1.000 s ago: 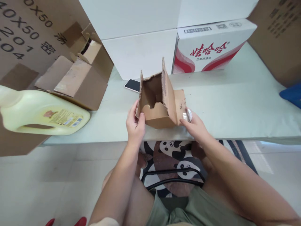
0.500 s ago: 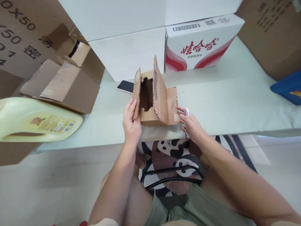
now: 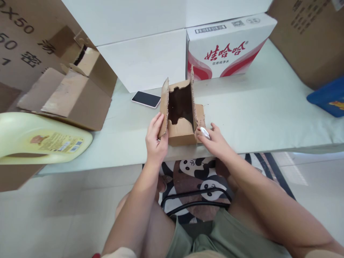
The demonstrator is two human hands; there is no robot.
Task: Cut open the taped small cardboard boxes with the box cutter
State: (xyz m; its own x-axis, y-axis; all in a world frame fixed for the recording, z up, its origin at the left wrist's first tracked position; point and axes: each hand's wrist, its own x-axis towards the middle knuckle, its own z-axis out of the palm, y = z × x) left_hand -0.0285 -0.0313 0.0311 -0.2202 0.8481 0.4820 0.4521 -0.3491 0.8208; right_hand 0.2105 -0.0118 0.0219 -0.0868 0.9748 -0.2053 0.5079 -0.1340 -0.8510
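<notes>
A small brown cardboard box (image 3: 181, 138) stands on the table near its front edge, its top open and its dark inside showing. Its flaps have ragged, torn edges. My left hand (image 3: 157, 138) is closed on the left flap, thumb on the near side and fingers on the outer face. My right hand (image 3: 215, 141) is at the box's right side, closed around what looks like a white box cutter (image 3: 205, 133); its blade is hidden from view. The right fingertips meet the right flap. Behind the left flap lies a phone (image 3: 146, 99), screen up.
White cartons (image 3: 145, 61) and a red-and-white water carton (image 3: 228, 53) line the back. To the left are a yellow jug (image 3: 45, 139) and an opened brown box (image 3: 80, 96). A blue container (image 3: 328, 98) stands at right on the pale green tablecloth (image 3: 258, 114).
The box has shifted slightly right and turned, its right flap now more upright and its opening wider. My right hand has moved left onto that flap, the white tool tilting with it.
</notes>
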